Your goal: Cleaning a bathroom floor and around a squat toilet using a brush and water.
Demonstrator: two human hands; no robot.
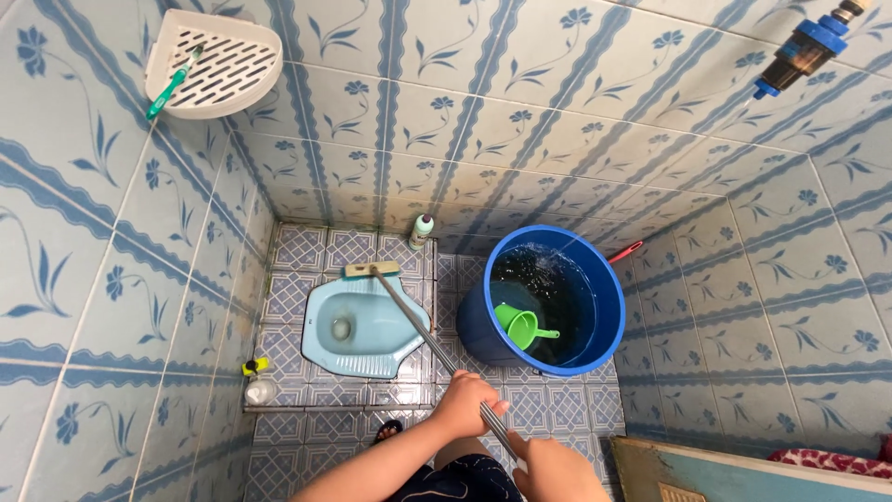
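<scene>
- Keep both fists wrapped on the handle (423, 327): left hand (465, 402) higher, right hand (556, 469) lower.
- The brush (372, 270) sits at the toilet (358, 325) rim's far edge; press down, stroke short.
- Mind the bucket (609, 307).

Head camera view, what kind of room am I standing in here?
Most likely a small tiled bathroom. A blue squat toilet is set into the floor, a blue bucket of water with a green scoop stands beside it, and both hands grip a long-handled scrub brush reaching to the toilet's far rim.
</scene>
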